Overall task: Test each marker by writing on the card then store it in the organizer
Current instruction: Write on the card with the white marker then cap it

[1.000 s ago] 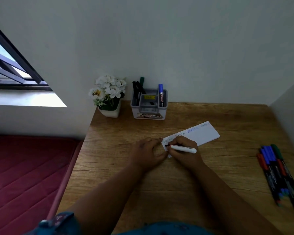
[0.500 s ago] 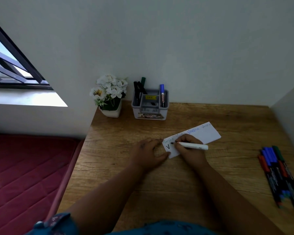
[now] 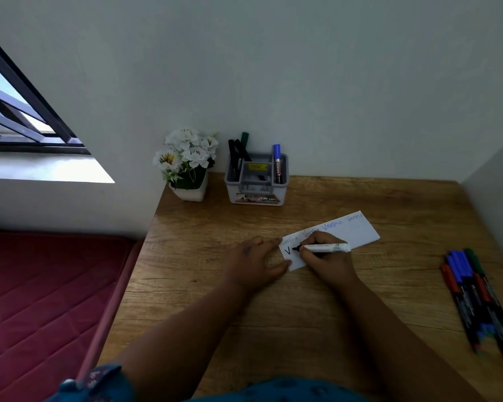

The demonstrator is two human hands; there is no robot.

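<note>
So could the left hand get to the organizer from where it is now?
Probably yes. The left hand rests flat on the card's near end, holding nothing, and only bare desk lies between it and the organizer. Lifting it would free the card under the marker.

A black "V" now stands on the card [image 3: 357,230]; the marker [image 3: 321,248] tip sits just right of it.

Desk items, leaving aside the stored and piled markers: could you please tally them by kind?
Card: 1
Organizer: 1
Flower pot: 1
Marker held by the right hand: 1
Total: 4
</note>
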